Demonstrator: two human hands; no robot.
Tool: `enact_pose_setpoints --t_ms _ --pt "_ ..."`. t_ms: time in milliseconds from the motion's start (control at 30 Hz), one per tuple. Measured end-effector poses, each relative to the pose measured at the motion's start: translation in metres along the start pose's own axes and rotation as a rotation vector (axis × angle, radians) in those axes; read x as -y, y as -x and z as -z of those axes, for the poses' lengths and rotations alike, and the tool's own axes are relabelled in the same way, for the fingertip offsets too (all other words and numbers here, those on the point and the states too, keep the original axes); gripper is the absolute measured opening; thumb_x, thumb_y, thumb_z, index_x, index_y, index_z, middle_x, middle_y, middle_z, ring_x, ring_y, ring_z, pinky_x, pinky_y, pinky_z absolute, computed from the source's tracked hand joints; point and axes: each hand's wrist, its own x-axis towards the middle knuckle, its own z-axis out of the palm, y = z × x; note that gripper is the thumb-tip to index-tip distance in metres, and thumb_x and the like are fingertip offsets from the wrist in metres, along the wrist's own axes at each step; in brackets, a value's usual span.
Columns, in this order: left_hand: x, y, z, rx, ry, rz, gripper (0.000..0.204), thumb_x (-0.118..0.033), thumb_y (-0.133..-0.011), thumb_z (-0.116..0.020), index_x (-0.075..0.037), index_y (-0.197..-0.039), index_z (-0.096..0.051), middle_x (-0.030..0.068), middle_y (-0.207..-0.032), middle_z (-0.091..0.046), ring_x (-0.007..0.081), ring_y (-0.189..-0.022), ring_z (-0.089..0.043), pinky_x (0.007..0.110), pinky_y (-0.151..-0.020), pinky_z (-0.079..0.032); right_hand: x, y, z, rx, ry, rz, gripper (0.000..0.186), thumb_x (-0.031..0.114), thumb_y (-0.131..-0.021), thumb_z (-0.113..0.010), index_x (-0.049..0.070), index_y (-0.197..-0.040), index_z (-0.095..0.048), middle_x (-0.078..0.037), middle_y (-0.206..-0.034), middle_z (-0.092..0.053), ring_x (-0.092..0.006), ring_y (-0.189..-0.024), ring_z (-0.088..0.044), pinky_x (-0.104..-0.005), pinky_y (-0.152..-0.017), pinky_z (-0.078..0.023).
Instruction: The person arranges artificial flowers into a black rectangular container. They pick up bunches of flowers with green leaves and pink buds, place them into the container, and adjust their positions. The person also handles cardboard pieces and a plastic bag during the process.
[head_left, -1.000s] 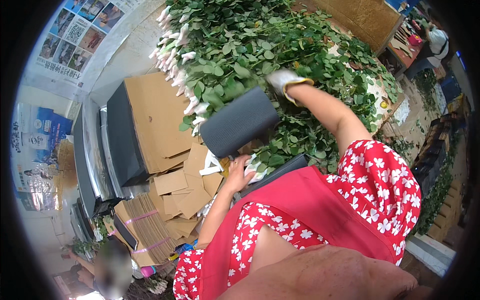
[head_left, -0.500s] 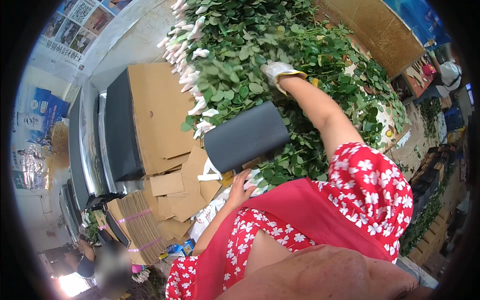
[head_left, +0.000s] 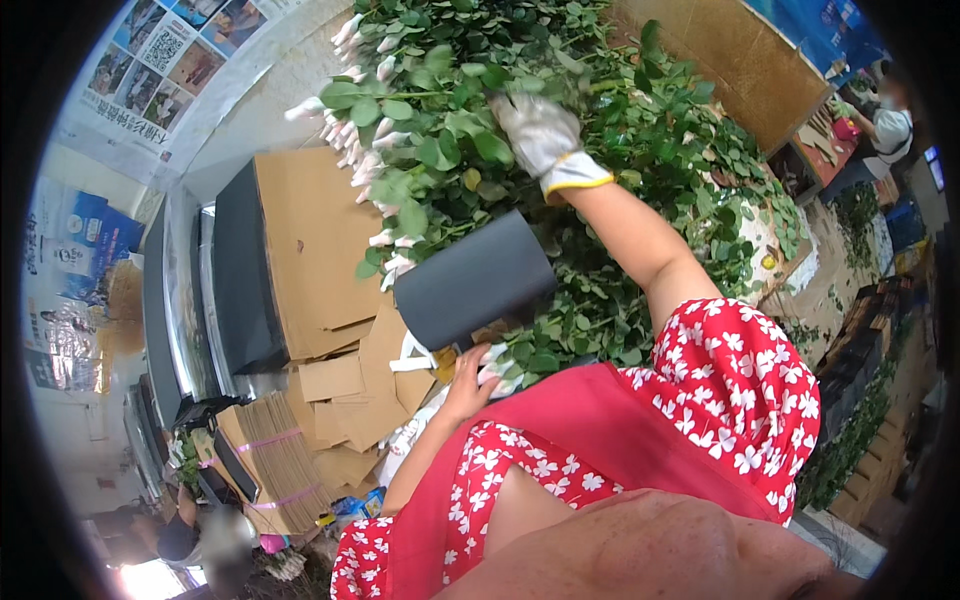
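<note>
While right grip [head_left: 540,135] (gloved) holds leafy stem [head_left: 437,94] | pale bud [head_left: 304,109] lies leftward

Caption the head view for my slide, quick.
Gloved right hand among leafy stems; bare left hand beside pale flower heads.

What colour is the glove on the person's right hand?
The glove is greyish white with yellow edging at the wrist, best seen in the head view.

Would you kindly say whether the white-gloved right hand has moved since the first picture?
Yes: the right hand is farther up and left, judged against the flat brown cardboard stack.
</note>
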Motion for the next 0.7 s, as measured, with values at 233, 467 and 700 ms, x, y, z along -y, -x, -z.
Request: enact_pose_setpoints --t_ms 233,467,700 --pt "0.005 0.0 -0.006 -0.026 -0.011 -0.062 0.064 -0.015 -0.083 -0.068 -0.002 -0.139 -0.04 0.0223 -0.14 -0.045 0.0419 -0.128 -0.042 0.046 -0.11 -0.033 -0.03 0.118 -0.086 0.582 -0.044 -0.069 0.058 0.014 -0.08 -0.066 0.008 -0.134 -0.044 -0.02 -0.128 -0.055 -0.034 -0.107 -0.064 -0.0449 -0.086 -0.055" --pt "0.016 0.001 -0.008 -0.047 0.013 -0.108 0.069 -0.016 -0.081 -0.071 -0.002 -0.141 -0.039 0.0228 -0.141 -0.044 0.0401 -0.13 -0.042 0.045 -0.11 -0.033 -0.014 0.047 -0.016 -0.001 -0.198 -0.095 0.017 0.02 -0.092 -0.05 0.01 -0.1 -0.061 -0.019 -0.078 -0.062 -0.0312 -0.071 -0.065 -0.0446 -0.067 -0.054" --pt "0.007 -0.007 -0.001 -0.029 0.058 -0.034 0.068 -0.02 -0.082 -0.071 -0.003 -0.141 -0.041 0.0219 -0.14 -0.045 0.0392 -0.129 -0.042 0.045 -0.109 -0.034 -0.013 0.018 -0.064 0.924 0.041 0.053 0.041 0.037 -0.094 -0.051 0.014 -0.125 -0.062 -0.014 -0.126 -0.064 -0.0307 -0.107 -0.065 -0.041 -0.094 -0.051"
